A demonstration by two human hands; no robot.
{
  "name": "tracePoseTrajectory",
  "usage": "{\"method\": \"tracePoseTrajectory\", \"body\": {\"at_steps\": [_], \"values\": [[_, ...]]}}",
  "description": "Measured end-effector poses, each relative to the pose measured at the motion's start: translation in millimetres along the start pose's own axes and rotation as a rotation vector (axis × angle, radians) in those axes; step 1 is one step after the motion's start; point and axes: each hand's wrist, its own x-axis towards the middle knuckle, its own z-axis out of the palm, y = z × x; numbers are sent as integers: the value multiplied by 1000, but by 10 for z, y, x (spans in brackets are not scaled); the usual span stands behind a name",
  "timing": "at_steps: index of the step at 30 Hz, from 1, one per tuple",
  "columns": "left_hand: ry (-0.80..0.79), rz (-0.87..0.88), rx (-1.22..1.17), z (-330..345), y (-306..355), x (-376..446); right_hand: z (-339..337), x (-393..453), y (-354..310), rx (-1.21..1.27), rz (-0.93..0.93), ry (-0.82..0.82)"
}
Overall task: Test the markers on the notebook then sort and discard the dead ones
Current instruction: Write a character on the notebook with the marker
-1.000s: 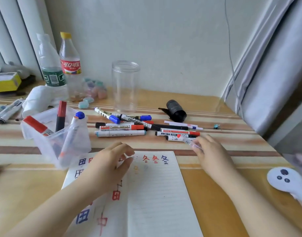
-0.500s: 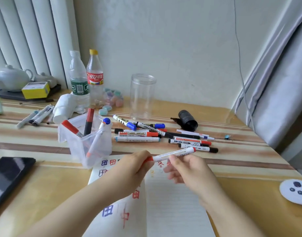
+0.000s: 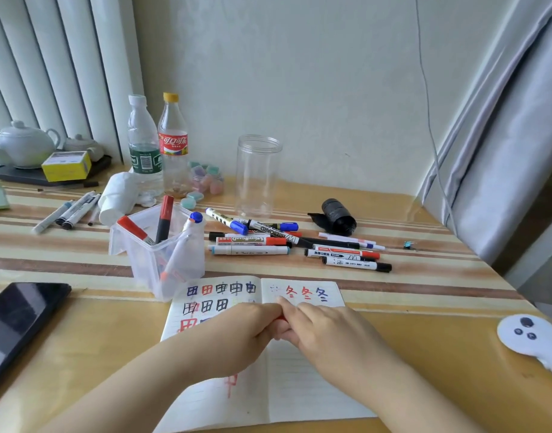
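My left hand point(image 3: 240, 334) and my right hand point(image 3: 326, 334) meet over the open notebook point(image 3: 299, 385), both closed round a red-capped marker point(image 3: 278, 320). Only a sliver of its red cap shows between the fingers. The notebook's top lines carry blue, red and black test characters. A pile of loose markers point(image 3: 287, 242) lies on the table behind the notebook. A clear plastic bin point(image 3: 162, 254) left of them holds three markers upright. Several more markers point(image 3: 70, 210) lie at the far left.
A tall clear jar point(image 3: 258, 175) stands behind the pile, with two bottles point(image 3: 157, 151) to its left. A black roll point(image 3: 338, 215) lies at the right. A phone point(image 3: 17, 320) lies at the left edge, a white controller point(image 3: 530, 337) at the right edge. A teapot point(image 3: 24, 143) sits far left.
My right hand picked a red-capped marker from the pile and brought it over the notebook. Both hands have closed together round it and dropped lower, hiding its white barrel.
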Motion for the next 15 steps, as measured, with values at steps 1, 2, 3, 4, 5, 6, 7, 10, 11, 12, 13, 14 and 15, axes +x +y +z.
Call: {"method": "tracePoseTrajectory", "body": {"at_steps": [1,2,3,4,5,6,7,10,11,12,13,14,15], "values": [[-15,-13,-3,4,-11,8,-6,-1,3,4,10,2],[-32,-26,2,5,-17,19,-6,6,2,10,21,1],[-47,-36,17,2,-16,31,-8,15,0,19,33,-6],[-60,-43,37,1,-19,46,-7,22,-2,23,42,-10],[-73,-51,56,-2,-18,60,-5,27,-4,25,50,-15],[-83,-61,71,-1,-15,73,2,27,-9,22,58,-18],[-95,-74,77,0,-16,81,8,27,-17,16,67,-27],[-143,-110,15,6,-48,88,57,23,-50,19,83,-56],[-158,-120,-9,8,-66,87,67,26,-56,36,99,-73],[-166,-129,-22,4,-74,87,73,35,-57,55,118,-82],[-170,-138,-23,-2,-75,85,78,45,-57,78,139,-86],[-163,-140,-19,-9,-72,89,78,55,-51,101,153,-81],[-154,-139,-17,-16,-63,91,73,63,-42,120,163,-85]]}}
